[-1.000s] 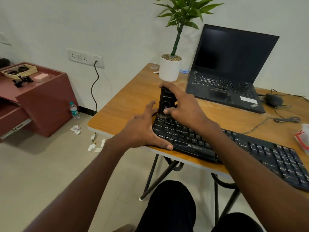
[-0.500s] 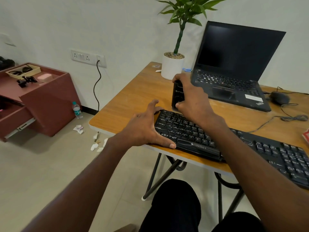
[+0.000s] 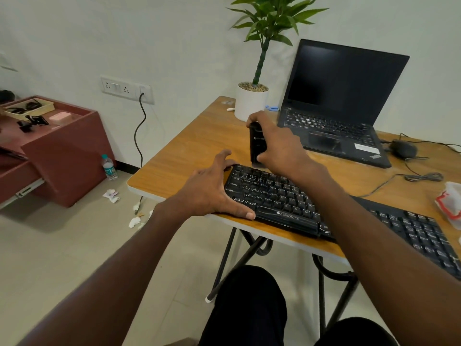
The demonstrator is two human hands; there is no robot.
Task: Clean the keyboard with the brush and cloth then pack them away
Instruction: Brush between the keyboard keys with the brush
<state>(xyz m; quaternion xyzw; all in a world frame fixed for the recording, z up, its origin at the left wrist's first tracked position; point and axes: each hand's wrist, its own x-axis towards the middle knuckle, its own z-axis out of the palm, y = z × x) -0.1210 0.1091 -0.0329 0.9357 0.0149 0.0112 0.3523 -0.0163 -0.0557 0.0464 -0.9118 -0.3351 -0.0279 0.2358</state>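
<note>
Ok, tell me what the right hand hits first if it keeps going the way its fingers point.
Probably the white plant pot, just beyond the right hand and the black case it grips; depth is unclear.

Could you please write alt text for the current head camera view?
A person's right hand grips an upright black case behind a black keyboard on a wooden table, while the left hand rests on the keyboard's left end.
</note>
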